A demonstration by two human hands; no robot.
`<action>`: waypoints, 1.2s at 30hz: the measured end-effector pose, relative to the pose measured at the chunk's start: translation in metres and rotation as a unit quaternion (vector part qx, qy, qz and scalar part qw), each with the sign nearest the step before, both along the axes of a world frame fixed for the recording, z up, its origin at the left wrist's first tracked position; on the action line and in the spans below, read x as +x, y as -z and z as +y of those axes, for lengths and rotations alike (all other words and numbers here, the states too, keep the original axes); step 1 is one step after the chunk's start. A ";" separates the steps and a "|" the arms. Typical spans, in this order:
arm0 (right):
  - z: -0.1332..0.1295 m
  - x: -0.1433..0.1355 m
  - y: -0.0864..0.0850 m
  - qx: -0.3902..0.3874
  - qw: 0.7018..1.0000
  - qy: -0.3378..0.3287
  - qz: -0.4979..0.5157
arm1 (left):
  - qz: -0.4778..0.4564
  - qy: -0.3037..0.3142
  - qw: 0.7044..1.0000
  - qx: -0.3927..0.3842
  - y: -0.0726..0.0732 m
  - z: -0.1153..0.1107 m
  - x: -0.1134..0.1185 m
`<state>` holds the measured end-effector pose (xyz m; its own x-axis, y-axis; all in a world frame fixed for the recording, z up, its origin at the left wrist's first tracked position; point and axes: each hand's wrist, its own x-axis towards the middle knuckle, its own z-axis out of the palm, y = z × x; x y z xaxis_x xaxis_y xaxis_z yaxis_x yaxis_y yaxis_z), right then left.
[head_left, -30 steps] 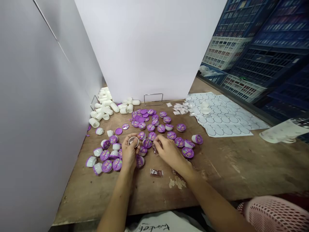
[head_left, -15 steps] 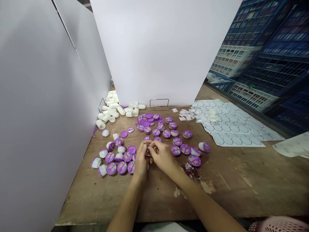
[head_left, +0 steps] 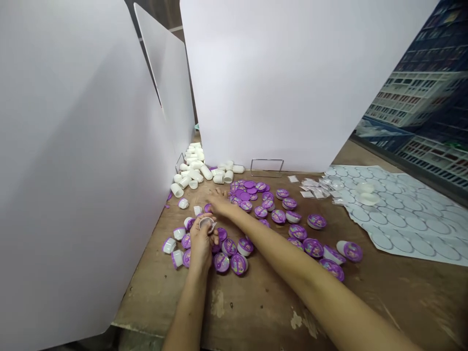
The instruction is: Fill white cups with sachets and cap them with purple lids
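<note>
My left hand is closed around a small open cup, its round mouth tilted up and its inside greyish. My right hand reaches across beyond it, fingers stretched out and slightly blurred, above a purple lid. Whether the fingertips touch that lid cannot be made out. Just right of this hand lies a heap of flat purple lids. Several white cups with printed purple lids stand around both hands, and a few white cups lie tipped at the left.
White tubes are piled at the back left. Small clear packets and sheets printed with circles lie at the right. White panels on wire stands border the table. Crates are stacked beyond.
My hands have parted: the right has moved away and to the left, toward the lids, while the left keeps a cup. The whole view has swung left.
</note>
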<state>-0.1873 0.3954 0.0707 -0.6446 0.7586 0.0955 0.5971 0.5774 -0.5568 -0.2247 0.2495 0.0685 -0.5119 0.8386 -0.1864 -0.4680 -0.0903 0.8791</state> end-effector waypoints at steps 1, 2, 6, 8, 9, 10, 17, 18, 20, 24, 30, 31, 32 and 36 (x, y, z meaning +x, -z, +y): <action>0.003 -0.004 0.003 0.002 1.000 0.000 -0.003 | 0.001 -0.005 1.000 -0.007 0.002 0.000 0.000; 0.004 -0.005 0.006 0.004 1.000 0.000 -0.004 | 0.003 -0.012 1.000 -0.013 0.004 0.001 0.000; -0.012 0.018 0.002 0.010 0.999 0.028 0.024 | 0.020 -0.045 0.998 -0.030 0.012 0.003 -0.003; -0.036 0.035 0.000 0.024 0.992 0.052 0.109 | 0.035 -0.058 0.997 -0.031 0.015 0.005 -0.003; -0.051 0.043 0.000 0.037 0.984 0.052 0.167 | 0.051 -0.063 0.996 -0.025 0.016 0.006 -0.002; -0.067 0.050 0.001 0.055 0.972 0.041 0.223 | 0.073 -0.067 0.995 -0.014 0.017 0.008 0.000; -0.125 0.072 0.022 0.149 0.955 -0.022 0.257 | 0.058 -0.062 0.995 0.042 0.014 0.015 0.024; -0.123 0.074 0.023 0.155 0.953 -0.017 0.259 | 0.026 -0.046 0.997 0.054 0.012 0.015 0.027; -0.117 0.078 0.023 0.158 0.950 0.001 0.268 | -0.035 -0.015 0.996 0.080 0.010 0.012 0.031; -0.110 0.084 0.017 0.135 0.950 0.005 0.281 | -0.020 0.021 0.997 0.067 0.008 0.006 0.034; -0.116 0.083 0.006 0.122 0.947 0.083 0.286 | 0.068 0.049 0.995 0.052 0.001 0.006 0.042; -0.115 0.083 0.004 0.125 0.944 0.102 0.288 | 0.064 0.047 0.996 0.050 0.000 0.008 0.045; -0.114 0.083 0.003 0.129 0.940 0.119 0.291 | 0.056 0.038 0.997 0.047 -0.001 0.009 0.047; -0.107 0.084 0.003 0.147 0.924 0.154 0.318 | 0.029 -0.012 0.999 0.041 -0.001 0.013 0.052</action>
<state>-0.1038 0.2886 0.0680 -0.1449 0.7785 0.6107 0.3651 0.6157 -0.6983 -0.1723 0.2626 0.0693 -0.5404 0.8369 -0.0869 -0.4124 -0.1734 0.8944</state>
